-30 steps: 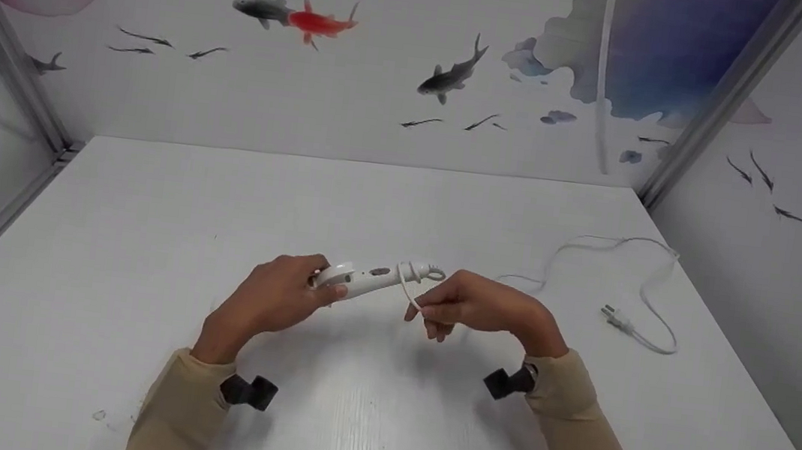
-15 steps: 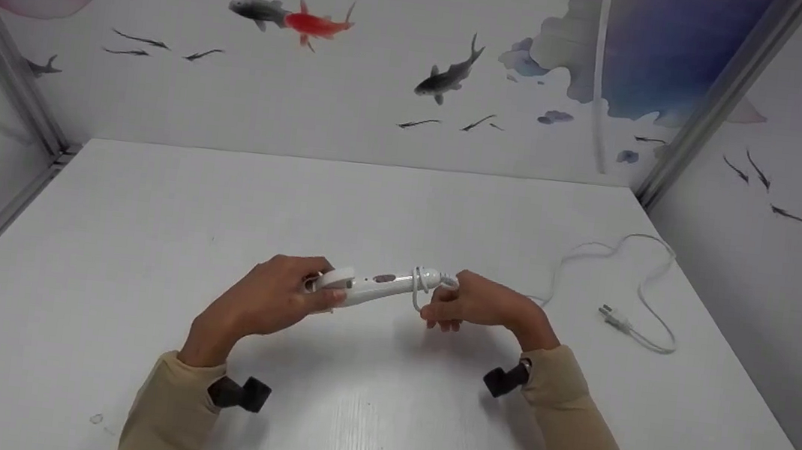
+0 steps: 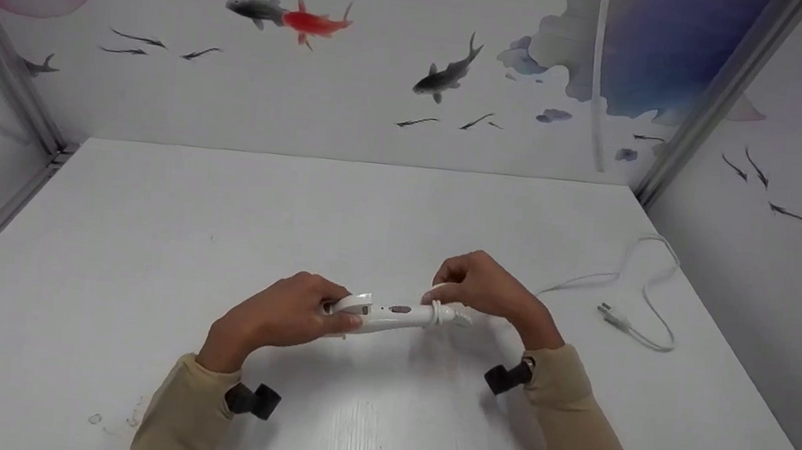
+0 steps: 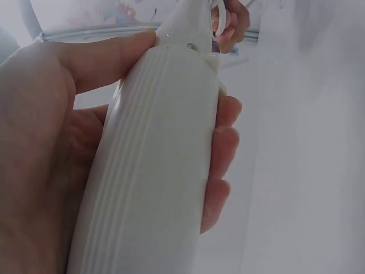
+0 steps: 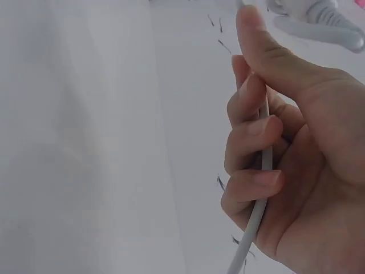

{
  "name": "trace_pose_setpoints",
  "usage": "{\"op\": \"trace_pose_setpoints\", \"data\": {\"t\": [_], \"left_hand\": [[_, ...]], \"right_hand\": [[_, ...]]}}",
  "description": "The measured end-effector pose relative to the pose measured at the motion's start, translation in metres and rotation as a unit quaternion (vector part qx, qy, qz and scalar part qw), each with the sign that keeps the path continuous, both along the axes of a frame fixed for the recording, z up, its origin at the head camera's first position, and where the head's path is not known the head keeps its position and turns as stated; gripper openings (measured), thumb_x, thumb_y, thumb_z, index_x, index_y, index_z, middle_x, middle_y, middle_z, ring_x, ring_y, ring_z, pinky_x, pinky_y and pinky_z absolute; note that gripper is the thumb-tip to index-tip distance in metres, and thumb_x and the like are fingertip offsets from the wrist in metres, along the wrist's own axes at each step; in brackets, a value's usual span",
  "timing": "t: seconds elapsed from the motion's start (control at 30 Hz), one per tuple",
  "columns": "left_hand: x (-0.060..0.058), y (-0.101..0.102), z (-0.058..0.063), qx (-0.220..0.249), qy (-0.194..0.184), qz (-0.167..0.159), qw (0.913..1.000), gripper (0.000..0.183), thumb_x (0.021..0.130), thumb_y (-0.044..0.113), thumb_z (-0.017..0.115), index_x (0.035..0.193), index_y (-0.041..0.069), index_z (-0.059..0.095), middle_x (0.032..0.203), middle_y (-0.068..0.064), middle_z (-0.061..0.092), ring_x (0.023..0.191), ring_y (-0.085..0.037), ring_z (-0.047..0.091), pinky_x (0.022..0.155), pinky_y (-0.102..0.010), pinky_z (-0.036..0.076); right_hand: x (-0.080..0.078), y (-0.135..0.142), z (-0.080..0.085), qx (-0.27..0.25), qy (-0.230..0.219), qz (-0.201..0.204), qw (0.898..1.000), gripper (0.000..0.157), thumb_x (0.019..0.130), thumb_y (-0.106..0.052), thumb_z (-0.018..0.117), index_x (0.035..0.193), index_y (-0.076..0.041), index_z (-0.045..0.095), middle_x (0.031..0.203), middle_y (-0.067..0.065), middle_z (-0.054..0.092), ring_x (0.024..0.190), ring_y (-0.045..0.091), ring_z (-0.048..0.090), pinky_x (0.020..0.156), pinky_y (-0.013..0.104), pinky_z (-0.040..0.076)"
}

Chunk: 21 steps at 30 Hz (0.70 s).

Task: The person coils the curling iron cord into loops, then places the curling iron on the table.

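A white curling iron (image 3: 390, 317) with a lever and a dark oval button is held over the table. My left hand (image 3: 289, 310) grips its wider part, thumb along one side, and covers that end in the head view. The ridged white casing fills the middle of the left wrist view. At the other end, a turn of the white power cord (image 5: 242, 251) goes round the handle beside the ribbed cord sleeve (image 3: 462, 315). My right hand (image 3: 488, 289) holds the cord just behind that end, its fingers curled round it in the right wrist view.
The cord's far stretch (image 3: 647, 283) loops over the right side of the white table (image 3: 260, 201) and ends in a two-pin plug (image 3: 613, 316). Printed panels (image 3: 354, 106) stand at the back and sides.
The right hand has carried the cord from in front of the handle up to behind it. The curling iron has shifted slightly right and nearer. The cord on the table has been drawn in a little.
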<state>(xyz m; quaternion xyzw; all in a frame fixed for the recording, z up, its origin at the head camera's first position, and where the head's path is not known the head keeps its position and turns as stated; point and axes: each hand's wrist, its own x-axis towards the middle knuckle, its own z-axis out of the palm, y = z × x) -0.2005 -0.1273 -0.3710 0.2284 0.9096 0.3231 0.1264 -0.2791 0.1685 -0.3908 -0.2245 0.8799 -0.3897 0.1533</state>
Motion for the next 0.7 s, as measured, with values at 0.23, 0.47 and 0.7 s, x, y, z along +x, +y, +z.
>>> {"op": "trace_pose_setpoints", "data": {"t": [0.23,0.47,0.7], "left_hand": [[0.0,0.005,-0.002,-0.012,0.005,0.001,0.9999,0.028,0.097,0.034,0.063,0.104,0.008,0.073,0.085,0.0,0.067,0.072,-0.014,0.053,0.066,-0.031,0.043],[-0.002,0.008,-0.003,-0.022,0.003,0.039,0.999,0.026,0.098,0.035,0.063,0.102,0.011,0.073,0.085,0.001,0.065,0.073,-0.015,0.052,0.067,-0.031,0.041],[-0.003,0.008,-0.005,-0.017,0.014,0.079,0.9966,0.027,0.098,0.037,0.063,0.109,0.014,0.073,0.089,0.001,0.067,0.076,-0.015,0.054,0.069,-0.031,0.042]], "right_hand": [[0.009,-0.007,0.012,-0.01,0.013,-0.019,1.0,0.017,0.088,-0.03,0.077,0.088,-0.013,0.074,0.074,-0.005,0.061,0.067,0.013,0.049,0.063,0.028,0.044],[0.019,-0.013,0.025,-0.024,0.028,-0.029,0.999,0.023,0.093,-0.032,0.072,0.094,-0.01,0.076,0.081,-0.001,0.065,0.072,0.015,0.053,0.066,0.029,0.046],[0.027,-0.016,0.034,-0.036,0.047,-0.017,0.998,0.023,0.1,-0.026,0.063,0.102,-0.008,0.076,0.079,0.003,0.064,0.066,0.015,0.052,0.06,0.025,0.043]]}}
